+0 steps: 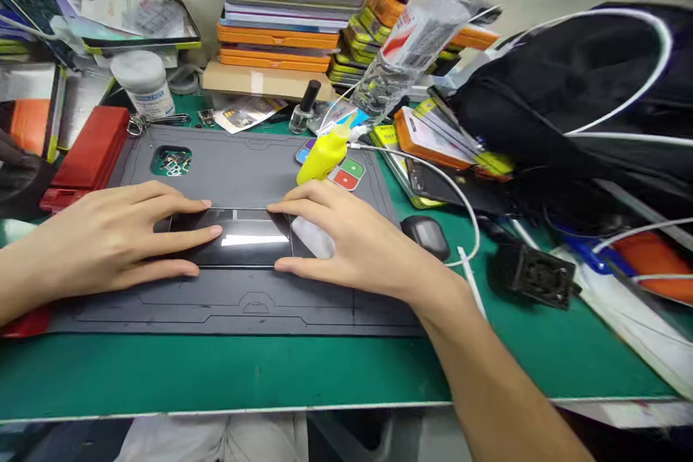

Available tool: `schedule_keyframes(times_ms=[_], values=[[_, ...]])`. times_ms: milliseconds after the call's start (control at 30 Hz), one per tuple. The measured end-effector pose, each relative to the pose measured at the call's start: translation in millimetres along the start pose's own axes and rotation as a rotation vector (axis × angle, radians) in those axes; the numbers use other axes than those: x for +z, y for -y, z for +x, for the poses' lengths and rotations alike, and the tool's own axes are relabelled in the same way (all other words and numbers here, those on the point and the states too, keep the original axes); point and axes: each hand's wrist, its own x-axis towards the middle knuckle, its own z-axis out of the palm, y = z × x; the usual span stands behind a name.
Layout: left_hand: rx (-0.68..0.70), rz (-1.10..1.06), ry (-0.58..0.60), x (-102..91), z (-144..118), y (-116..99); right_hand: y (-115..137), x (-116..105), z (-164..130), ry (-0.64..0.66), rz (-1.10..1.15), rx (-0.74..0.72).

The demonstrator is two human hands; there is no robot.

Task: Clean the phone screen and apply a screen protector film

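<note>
A black, glossy smartphone or phone screen lies flat and sideways on the grey work mat, with a bright reflection across its face. My left hand rests over its left end, fingers spread and lying on the glass and its edges. At the right end, my right hand holds it between the thumb on the near edge and a finger on the far edge. Something whitish and translucent shows beneath my right palm; I cannot make out its kind. A yellow squeeze bottle is just beyond my right fingers.
Small metal parts lie in a mat recess. A red case and white tub stand left. Behind are orange boxes and a small black-capped bottle. Right are a black mouse, white cable and small fan.
</note>
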Motion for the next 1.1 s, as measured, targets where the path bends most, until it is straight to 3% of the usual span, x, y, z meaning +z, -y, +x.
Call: schedule_keyframes(times_ms=[300,667,867,1100], values=[[-0.096,-0.064,0.019,1.1,-5.7,-2.2,1.2,1.2,-0.7,0.012,-0.057,0.011],[-0.075,-0.01,0.053,-1.3,-3.0,-3.4,1.6,2.5,-1.4,0.003,-0.065,0.006],[-0.039,-0.016,0.007,-1.2,0.5,-4.3,0.3,4.7,-3.1,-0.01,-0.075,-0.004],[-0.156,-0.1,0.0,-1.2,-0.9,-6.2,0.5,4.2,-2.8,0.005,-0.088,0.006]])
